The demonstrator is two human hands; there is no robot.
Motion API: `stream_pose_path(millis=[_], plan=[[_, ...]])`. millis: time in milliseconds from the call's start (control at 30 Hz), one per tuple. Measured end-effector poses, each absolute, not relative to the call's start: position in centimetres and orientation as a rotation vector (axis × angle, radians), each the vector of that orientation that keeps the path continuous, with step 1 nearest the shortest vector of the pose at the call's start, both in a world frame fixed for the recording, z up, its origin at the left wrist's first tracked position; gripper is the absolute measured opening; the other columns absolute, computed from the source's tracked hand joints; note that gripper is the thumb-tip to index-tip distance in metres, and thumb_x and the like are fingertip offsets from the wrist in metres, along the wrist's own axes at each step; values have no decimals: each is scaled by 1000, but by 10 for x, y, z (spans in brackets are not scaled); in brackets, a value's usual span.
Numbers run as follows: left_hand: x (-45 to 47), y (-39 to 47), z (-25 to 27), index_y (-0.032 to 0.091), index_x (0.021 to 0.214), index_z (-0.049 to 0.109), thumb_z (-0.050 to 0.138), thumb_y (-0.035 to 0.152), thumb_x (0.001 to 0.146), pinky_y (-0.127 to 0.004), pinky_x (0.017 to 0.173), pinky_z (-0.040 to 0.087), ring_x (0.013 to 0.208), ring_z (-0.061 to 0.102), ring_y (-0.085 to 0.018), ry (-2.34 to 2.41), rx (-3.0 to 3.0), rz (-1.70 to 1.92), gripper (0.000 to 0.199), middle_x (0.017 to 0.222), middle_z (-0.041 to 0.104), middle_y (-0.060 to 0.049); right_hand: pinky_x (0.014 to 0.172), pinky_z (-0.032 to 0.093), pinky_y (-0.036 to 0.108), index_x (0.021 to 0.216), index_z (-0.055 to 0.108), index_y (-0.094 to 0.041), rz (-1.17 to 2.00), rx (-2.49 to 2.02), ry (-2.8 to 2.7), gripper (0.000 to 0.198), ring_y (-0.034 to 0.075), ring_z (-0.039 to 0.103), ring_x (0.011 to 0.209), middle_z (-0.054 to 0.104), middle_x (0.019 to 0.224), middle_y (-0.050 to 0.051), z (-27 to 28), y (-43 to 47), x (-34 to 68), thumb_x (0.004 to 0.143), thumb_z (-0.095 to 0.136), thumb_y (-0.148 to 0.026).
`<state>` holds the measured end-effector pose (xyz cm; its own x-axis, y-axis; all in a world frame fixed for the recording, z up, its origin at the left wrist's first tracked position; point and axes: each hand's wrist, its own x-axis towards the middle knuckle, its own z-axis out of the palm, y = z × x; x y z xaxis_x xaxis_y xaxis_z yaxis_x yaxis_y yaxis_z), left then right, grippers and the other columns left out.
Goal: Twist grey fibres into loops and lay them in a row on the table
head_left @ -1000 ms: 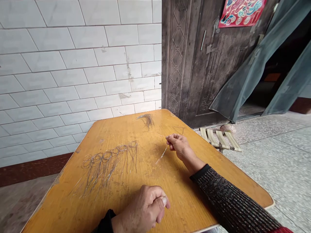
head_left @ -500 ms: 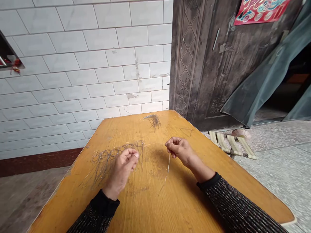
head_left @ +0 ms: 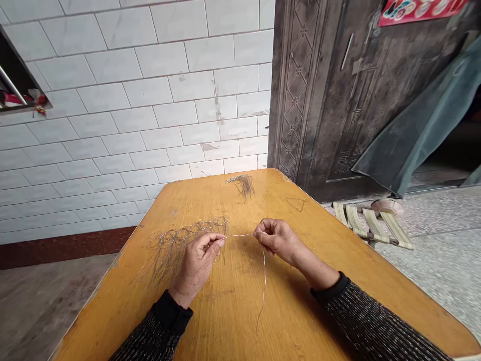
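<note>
A thin, pale wire point(head_left: 239, 235) stretches between my two hands above the wooden table point(head_left: 225, 321). My left hand point(head_left: 199, 260) pinches its left end between thumb and forefinger. Farther along, my right hand point(head_left: 276, 240) grips it with closed fingertips, and a slightly wavy tail dangles from there toward the table. Beside and behind my left hand lies a row of looped wires point(head_left: 169, 243) with straight ends trailing toward me; my hand hides part of it.
A bundle of loose wires point(head_left: 243, 185) rests near the table's far edge. A bent triangular wire point(head_left: 295, 203) lies at the right. Beyond are a tiled wall point(head_left: 169, 115) and a dark door point(head_left: 311, 100). A strapped folding stool point(head_left: 370, 225) stands right of the table.
My left hand has closed on the wire's left end, which was free beside it before. The wire between the hands is now nearly straight. The view has shifted slightly left.
</note>
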<state>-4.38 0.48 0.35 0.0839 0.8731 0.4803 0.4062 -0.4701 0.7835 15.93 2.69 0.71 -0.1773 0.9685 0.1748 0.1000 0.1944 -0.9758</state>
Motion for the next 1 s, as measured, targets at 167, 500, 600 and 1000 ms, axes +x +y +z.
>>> stream_pose_path(millis=[167, 500, 600, 1000], plan=[[-44, 3, 3, 17, 70, 55, 46, 30, 82, -21, 54, 38, 55, 47, -11, 1342, 2156, 1436, 20, 61, 51, 2, 31, 26, 16, 56, 45, -18, 1159, -1067, -1533, 10, 4, 38, 29, 44, 40, -8, 6, 27, 159, 64, 51, -19], [-41, 8, 1, 18, 66, 46, 41, 32, 85, -20, 50, 35, 52, 44, -10, 1392, 2078, 1367, 24, 56, 44, 4, 31, 25, 17, 55, 45, -18, 1167, -1084, -1521, 10, 5, 38, 28, 45, 39, -7, 7, 27, 157, 62, 51, -21], [-42, 7, 2, 17, 78, 54, 44, 26, 84, -22, 59, 41, 64, 53, -12, 1353, 2291, 1409, 15, 69, 55, 0, 30, 24, 17, 55, 45, -18, 1157, -1115, -1481, 9, 5, 38, 27, 45, 38, -7, 6, 29, 157, 61, 51, -21], [-50, 10, 0, 19, 93, 61, 48, 15, 84, -25, 66, 48, 77, 60, -13, 1153, 2709, 1405, 17, 85, 62, -5, 31, 24, 17, 54, 44, -18, 1166, -1132, -1525, 10, 5, 39, 27, 45, 38, -8, 8, 27, 157, 62, 50, -17]])
